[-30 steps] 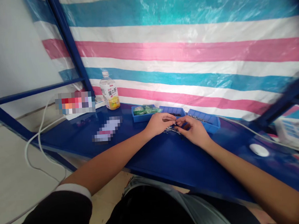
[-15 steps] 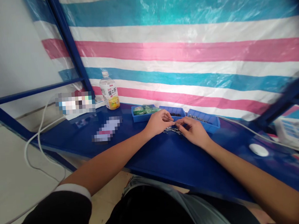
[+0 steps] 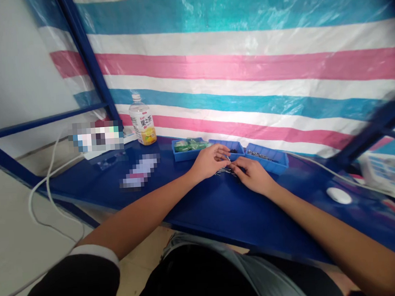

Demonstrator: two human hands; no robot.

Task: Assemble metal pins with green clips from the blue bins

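Observation:
My left hand (image 3: 210,160) is closed in a pinch on a thin metal rod (image 3: 228,158), which is too small to name more exactly. Against its fingertips, my right hand (image 3: 251,173) is closed too; what it grips is hidden behind the fingers. Several slim metal rods (image 3: 223,170) lie on the blue tabletop beneath both hands. Just behind them stand three blue bins: one with green packets (image 3: 191,145), a middle bin (image 3: 235,146) with small dark pieces, and a right bin (image 3: 269,159) with small metallic parts.
A drink bottle (image 3: 143,120) stands at the back left, near a blurred-out flat item (image 3: 141,171). To the right lie a white oval object (image 3: 339,195) and a cable (image 3: 315,163). Blue frame posts and a striped sheet (image 3: 233,73) bound the table.
The rod in my left fingers has turned from lying nearly flat to pointing more upright. My hands stay close together over the pile; the view has shifted slightly.

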